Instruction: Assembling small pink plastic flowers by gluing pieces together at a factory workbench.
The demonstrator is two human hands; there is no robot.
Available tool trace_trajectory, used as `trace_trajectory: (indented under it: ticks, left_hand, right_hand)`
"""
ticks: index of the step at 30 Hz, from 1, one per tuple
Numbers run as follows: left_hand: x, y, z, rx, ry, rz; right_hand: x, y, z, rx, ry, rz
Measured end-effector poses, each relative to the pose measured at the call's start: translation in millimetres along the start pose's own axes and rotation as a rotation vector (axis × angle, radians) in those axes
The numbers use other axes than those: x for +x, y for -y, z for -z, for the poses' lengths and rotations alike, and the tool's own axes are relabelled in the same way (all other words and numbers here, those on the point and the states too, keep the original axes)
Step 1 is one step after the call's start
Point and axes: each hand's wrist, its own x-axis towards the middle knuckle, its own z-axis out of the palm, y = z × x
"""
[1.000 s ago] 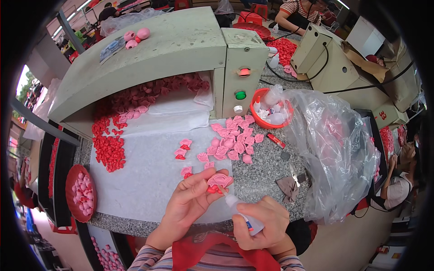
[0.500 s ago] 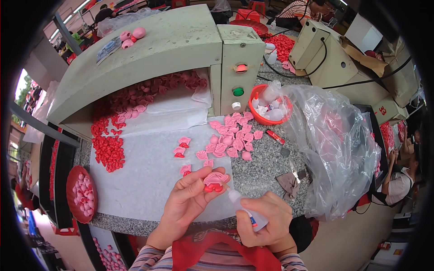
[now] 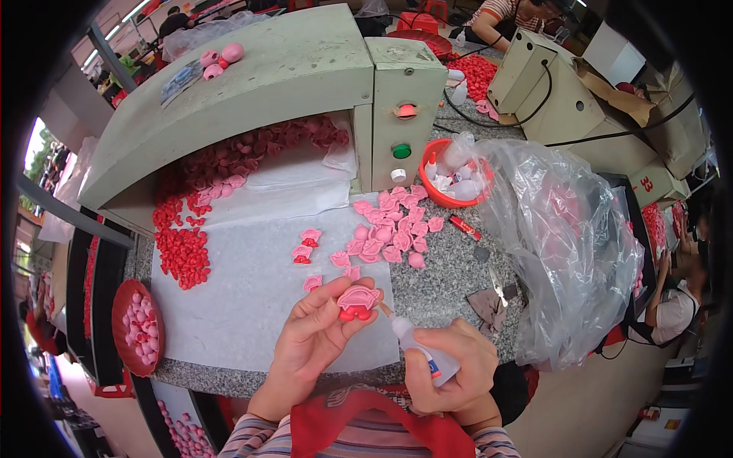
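My left hand (image 3: 307, 336) pinches a small pink plastic piece with a ruffled rim (image 3: 359, 296) between thumb and fingers. Two rounded red bits (image 3: 354, 312) sit along its lower edge. Wrapped in my right hand (image 3: 467, 360) is a white squeeze glue bottle (image 3: 416, 340), tilted so its thin nozzle reaches the right side of the pink piece; whether it touches cannot be told. Beyond my left hand, a few similar pink-and-red pieces (image 3: 304, 250) lie on white paper (image 3: 229, 320). A heap of loose pink pieces (image 3: 389, 229) spreads farther right.
A pale green machine (image 3: 252, 72) with a tunnel opening stands behind the paper. Red bits (image 3: 182, 259) are piled at left, near a red bowl (image 3: 126, 362) of pink balls. At right are an orange-red basket (image 3: 454, 202) of bottles, a red tube (image 3: 466, 229) and a plastic bag (image 3: 550, 252).
The held piece has moved slightly up and left and turned a little. My right hand and bottle have shifted slightly right. At the far right, a person has leaned farther in.
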Motion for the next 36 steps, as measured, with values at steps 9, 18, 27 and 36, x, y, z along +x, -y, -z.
trace_trajectory:
  ticks: [9,18,27,36]
  left_hand:
    - [0.7,2.0,-0.1,-0.012,0.009,0.017]
    - [1.2,1.0,2.6,-0.015,0.0,0.003]
    - [1.5,0.9,1.6,-0.045,-0.008,0.003]
    - [0.3,-0.1,1.2,-0.05,-0.004,0.004]
  right_hand:
    - [2.0,0.7,1.9,0.0,0.023,0.0]
    - [3.3,0.7,2.6,0.008,0.028,-0.004]
    - [-0.4,1.1,5.0,0.002,-0.005,-0.027]
    - [1.8,0.4,2.5,-0.002,0.007,-0.007]
